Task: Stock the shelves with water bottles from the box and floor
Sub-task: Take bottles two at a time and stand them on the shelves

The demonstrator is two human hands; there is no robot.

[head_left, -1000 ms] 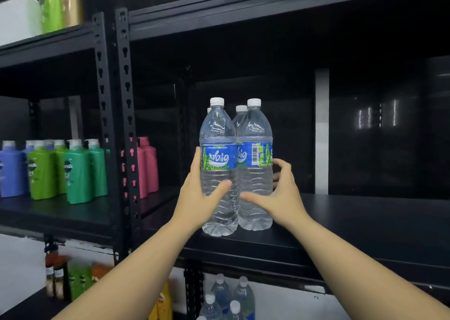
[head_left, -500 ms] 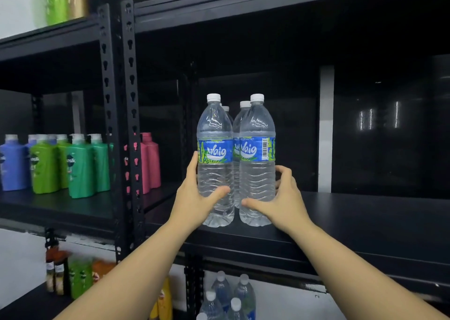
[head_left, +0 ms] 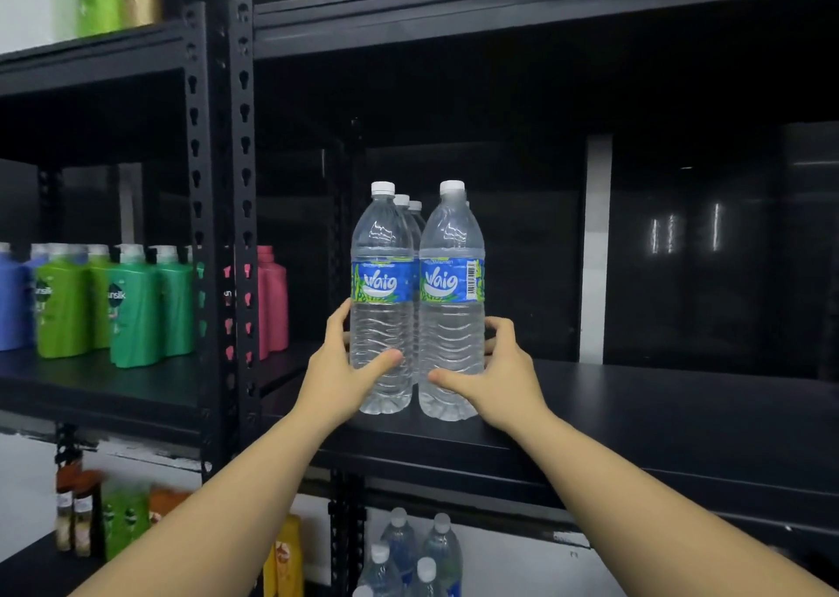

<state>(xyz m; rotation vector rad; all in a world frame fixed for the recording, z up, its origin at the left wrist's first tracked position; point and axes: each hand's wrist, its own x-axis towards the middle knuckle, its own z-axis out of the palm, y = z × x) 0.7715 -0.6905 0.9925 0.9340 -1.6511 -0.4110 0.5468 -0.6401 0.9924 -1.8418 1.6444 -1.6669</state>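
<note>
Your left hand [head_left: 338, 369] and right hand [head_left: 497, 376] each grip a bottle [head_left: 382, 306] standing on the shelf [head_left: 658, 415], with more bottles [head_left: 408, 555] waiting below.

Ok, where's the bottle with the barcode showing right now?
In the head view it stands centre frame on the black shelf: the barcode bottle, gripped by the right hand, right beside the bottle in the left hand.

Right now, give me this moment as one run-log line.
phase: placing | left hand: grips left front water bottle | right hand: grips right front water bottle | both upright on black shelf
</note>
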